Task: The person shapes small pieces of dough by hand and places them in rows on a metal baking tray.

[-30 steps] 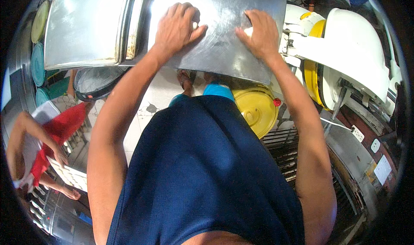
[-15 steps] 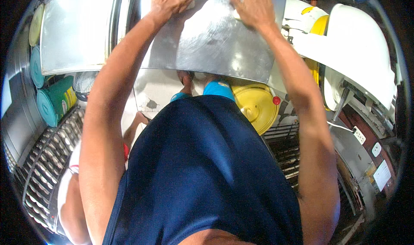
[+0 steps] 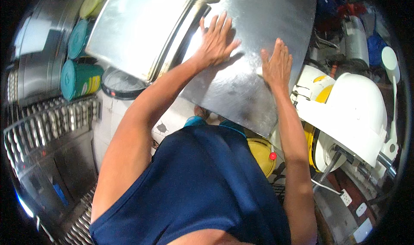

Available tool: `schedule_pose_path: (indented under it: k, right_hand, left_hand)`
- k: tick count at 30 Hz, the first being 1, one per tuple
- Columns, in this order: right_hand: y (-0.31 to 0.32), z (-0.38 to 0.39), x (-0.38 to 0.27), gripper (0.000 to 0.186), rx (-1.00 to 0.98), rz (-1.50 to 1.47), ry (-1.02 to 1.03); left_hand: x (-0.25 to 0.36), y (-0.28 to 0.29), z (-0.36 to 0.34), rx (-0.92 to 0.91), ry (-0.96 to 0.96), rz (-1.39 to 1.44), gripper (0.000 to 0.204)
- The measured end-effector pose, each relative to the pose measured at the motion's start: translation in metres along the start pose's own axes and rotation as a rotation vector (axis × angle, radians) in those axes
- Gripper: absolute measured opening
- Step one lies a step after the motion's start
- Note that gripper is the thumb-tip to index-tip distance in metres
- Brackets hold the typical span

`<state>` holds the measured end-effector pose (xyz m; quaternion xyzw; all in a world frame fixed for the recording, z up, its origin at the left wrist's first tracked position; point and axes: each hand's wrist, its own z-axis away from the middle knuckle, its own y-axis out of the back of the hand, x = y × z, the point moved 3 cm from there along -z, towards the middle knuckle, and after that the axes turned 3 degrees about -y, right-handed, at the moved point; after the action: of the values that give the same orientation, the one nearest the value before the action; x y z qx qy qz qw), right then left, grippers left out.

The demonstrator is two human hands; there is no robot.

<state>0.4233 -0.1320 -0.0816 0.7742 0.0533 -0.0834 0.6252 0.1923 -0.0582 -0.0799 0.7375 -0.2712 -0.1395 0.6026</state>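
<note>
A shiny metal worktop (image 3: 246, 98) lies under both of my hands. My left hand (image 3: 215, 42) is palm down over it with its fingers spread, close to the raised edge of a pale metal panel (image 3: 133, 29). To the right, my right hand (image 3: 278, 66) is held low over the same worktop, fingers stretched out. A small pale lump (image 3: 259, 71) shows at the thumb side of my right palm; its kind cannot be made out. Whatever is beneath my left palm is hidden.
A white machine with a rounded cover (image 3: 358, 111) stands close on my right. Below the worktop is a yellow round lid (image 3: 261, 156). Green buckets (image 3: 79, 79), a fan (image 3: 123, 83) and a rack of pale rounded pieces (image 3: 51, 124) are on the left.
The view has turned, and more of the worktop shows. Both hands now appear lower in the picture with their fingers visible. A person's leg at the lower left has gone out of view.
</note>
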Motion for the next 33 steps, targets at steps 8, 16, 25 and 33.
schedule_pose_path:
  k: [8, 16, 25, 33]
  right_hand:
    - [0.056, 0.056, -0.007, 0.075, -0.458, -0.150, 0.188]
    - [0.067, 0.021, -0.002, 0.033, -0.528, -0.463, -0.044]
    - [0.030, -0.166, -0.270, 0.039, -0.337, -0.763, 0.499]
    - [-0.022, -0.198, -0.302, 0.053, -0.317, -0.502, 0.529]
  left_hand:
    - [-0.001, 0.047, 0.077, -0.342, -0.084, 0.173, 0.078]
    - [-0.041, 0.074, 0.098, -0.265, 0.040, 0.569, 0.041]
    - [-0.202, 0.165, 0.127, -0.095, 0.351, 0.431, 0.047]
    - [-0.220, 0.145, 0.135, -0.214, 0.470, 0.498, 0.061]
